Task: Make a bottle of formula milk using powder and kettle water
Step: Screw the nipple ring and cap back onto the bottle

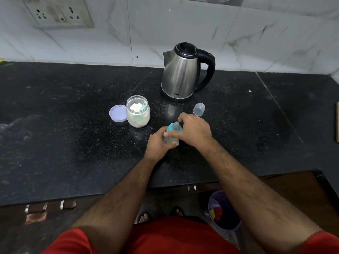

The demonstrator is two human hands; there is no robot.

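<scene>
A small baby bottle [171,139] with a blue collar [173,127] and a clear teat stands on the black counter [73,125]. My left hand [158,145] wraps around the bottle's body. My right hand [194,130] closes over the blue collar from the right. An open glass jar of white powder [138,114] with a pale green scoop inside sits just left of the bottle. Its lilac lid [118,113] lies beside it. The steel kettle [182,74] with a black handle stands behind, lid down. The bottle's clear cap [199,109] rests near the kettle's base.
A tiled wall with a socket plate [58,13] rises behind the counter. The counter's front edge runs across below my forearms. A purple bucket [222,211] stands on the floor at the right, near my sandalled feet.
</scene>
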